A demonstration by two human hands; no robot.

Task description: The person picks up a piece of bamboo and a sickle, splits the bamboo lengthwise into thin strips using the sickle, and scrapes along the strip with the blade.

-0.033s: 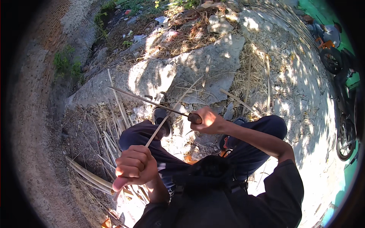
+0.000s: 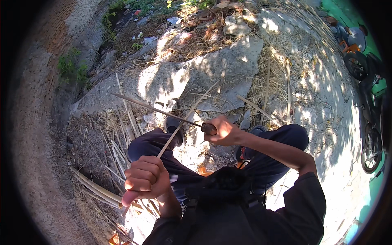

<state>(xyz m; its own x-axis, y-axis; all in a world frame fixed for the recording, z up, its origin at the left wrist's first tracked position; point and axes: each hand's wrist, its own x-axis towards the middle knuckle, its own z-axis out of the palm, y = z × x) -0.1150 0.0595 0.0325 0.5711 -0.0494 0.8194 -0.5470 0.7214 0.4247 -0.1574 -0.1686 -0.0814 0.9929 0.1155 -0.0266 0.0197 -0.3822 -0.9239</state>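
My left hand is closed in a fist around a thin pale bamboo strip. From the fist the strip slants up and away to the right, between my bent knees. My right hand grips the dark brown handle of a long, narrow-bladed knife. Its blade points to the far left and crosses the strip a short way from the handle. Whether the edge touches the strip, I cannot tell. The palm side of both fists is hidden.
More split bamboo strips lie on the ground at my left, beside thicker curved pieces. A flat stone slab is in front of me. Dry grass and litter lie beyond it. A motorcycle stands at the far right, near a person.
The knife's tip has shifted slightly left. My left hand and the strip stay nearly in place.
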